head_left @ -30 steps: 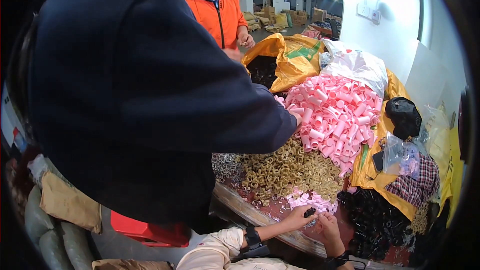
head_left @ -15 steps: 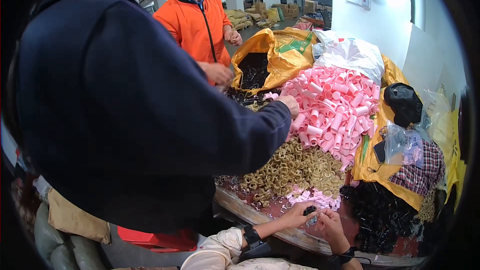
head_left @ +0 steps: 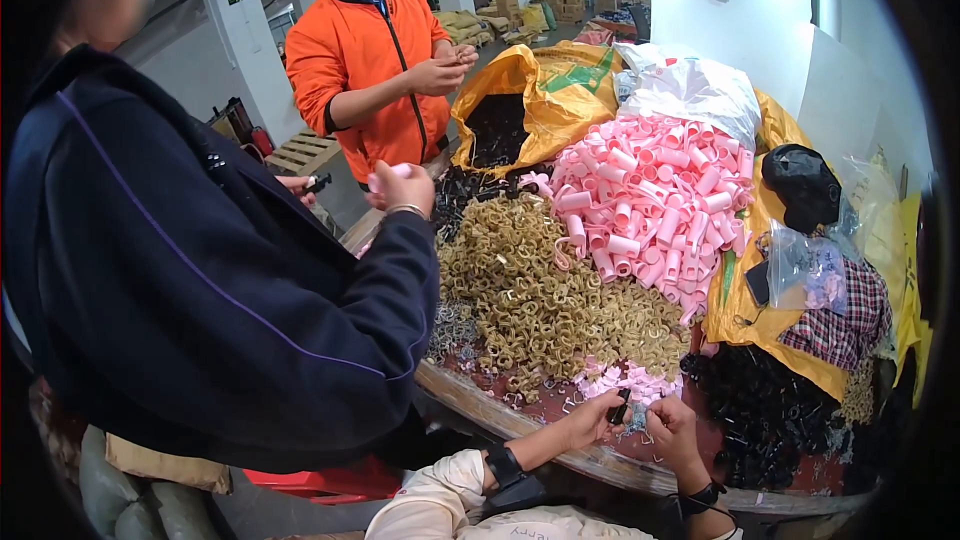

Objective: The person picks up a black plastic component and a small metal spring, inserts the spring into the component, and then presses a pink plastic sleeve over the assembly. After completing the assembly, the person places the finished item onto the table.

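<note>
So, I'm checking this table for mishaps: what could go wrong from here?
The small black part in the left hand could slip and get lost among the black pieces near the right hand. The heaped pink plastic tubes might slide into the adjoining golden ring-like pieces, mixing parts.

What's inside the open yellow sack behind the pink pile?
Small black parts show through the mouth of the yellow sack. Whatever lies deeper is covered by those parts and the sack's own wall, so I can't tell what's there.
</note>
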The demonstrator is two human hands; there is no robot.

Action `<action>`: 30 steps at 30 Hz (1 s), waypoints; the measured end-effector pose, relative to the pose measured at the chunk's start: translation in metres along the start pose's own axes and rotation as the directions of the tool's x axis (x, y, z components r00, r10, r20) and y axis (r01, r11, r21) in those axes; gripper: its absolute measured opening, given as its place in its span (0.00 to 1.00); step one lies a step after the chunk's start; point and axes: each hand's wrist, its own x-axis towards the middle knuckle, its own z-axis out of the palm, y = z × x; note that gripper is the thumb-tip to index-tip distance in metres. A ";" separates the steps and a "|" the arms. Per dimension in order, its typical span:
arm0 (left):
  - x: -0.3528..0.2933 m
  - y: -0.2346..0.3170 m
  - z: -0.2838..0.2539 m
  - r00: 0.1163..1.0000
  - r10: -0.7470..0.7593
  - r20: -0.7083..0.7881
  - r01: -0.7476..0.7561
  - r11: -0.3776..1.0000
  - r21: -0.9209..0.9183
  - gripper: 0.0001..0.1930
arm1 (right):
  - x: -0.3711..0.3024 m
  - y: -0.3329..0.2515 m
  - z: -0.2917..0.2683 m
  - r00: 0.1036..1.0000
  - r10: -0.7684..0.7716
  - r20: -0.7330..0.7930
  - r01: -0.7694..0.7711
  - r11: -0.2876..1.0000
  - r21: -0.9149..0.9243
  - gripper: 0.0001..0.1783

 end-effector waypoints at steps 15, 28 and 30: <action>-0.022 0.011 -0.002 0.996 -0.052 -0.071 0.033 0.969 -0.244 0.14 | 0.017 -0.007 0.011 0.991 -0.127 0.038 0.128 0.991 -0.024 0.07; -0.038 0.006 0.007 0.948 -0.105 -0.301 0.087 0.994 -0.071 0.14 | 0.011 -0.016 0.018 0.910 -0.291 0.296 0.378 0.875 -0.301 0.05; -0.039 0.004 0.006 0.940 -0.106 -0.324 0.094 0.994 -0.052 0.14 | 0.013 -0.020 0.017 0.892 -0.278 0.358 0.394 0.866 -0.309 0.05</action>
